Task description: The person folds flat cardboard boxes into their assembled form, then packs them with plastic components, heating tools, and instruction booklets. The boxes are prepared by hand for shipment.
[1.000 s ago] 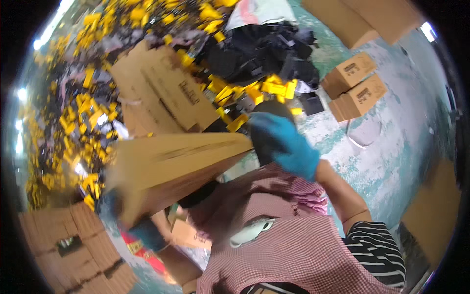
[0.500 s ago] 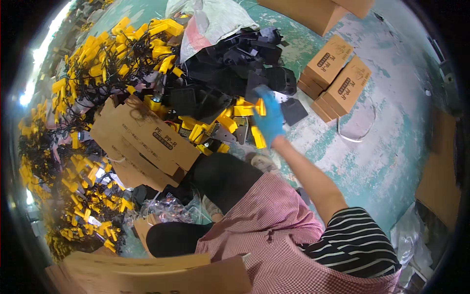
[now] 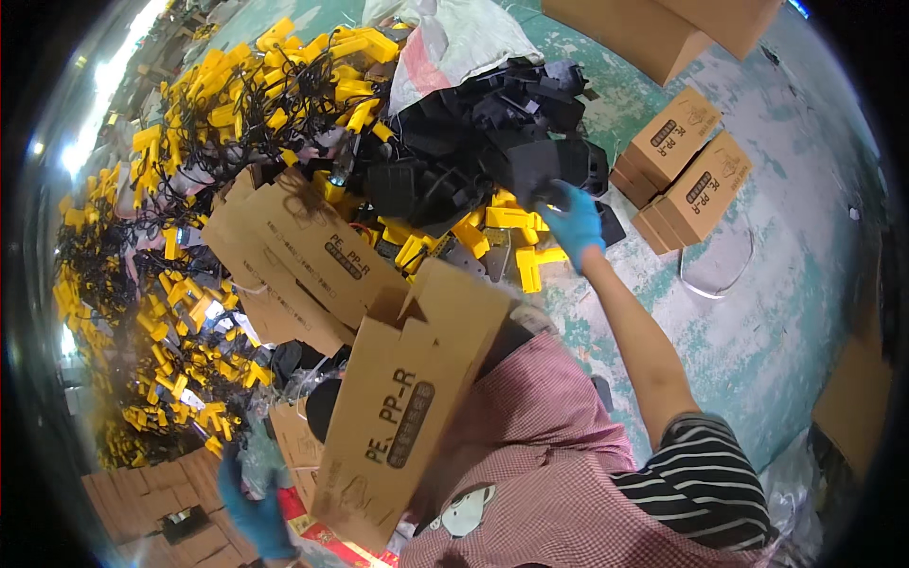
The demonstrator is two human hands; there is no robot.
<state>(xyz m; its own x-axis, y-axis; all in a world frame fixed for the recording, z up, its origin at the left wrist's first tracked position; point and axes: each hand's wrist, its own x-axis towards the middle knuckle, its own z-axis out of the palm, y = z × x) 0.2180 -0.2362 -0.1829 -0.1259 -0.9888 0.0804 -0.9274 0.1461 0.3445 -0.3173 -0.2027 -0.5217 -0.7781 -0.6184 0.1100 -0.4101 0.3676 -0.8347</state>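
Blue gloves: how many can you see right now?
2: one on the left hand, to the left of the nearest carton; one on the right hand, at the edge of the black parts. Any others could be hidden.

- Box (image 3: 417,379): over the person's lap (image 3: 559,417).
- Left hand (image 3: 254,516): left of the box, apart from it.
- Right hand (image 3: 573,225): at the near right edge of the cases (image 3: 440,147).
- Cartons (image 3: 303,251): beyond the box, leftward.
- Sack (image 3: 478,38): behind the cases.
- Corded parts (image 3: 222,85): left of the cases.
- Paired boxes (image 3: 705,199): side by side, right of the cases.
- Strap (image 3: 705,292): on the floor (image 3: 795,322), before the paired boxes.
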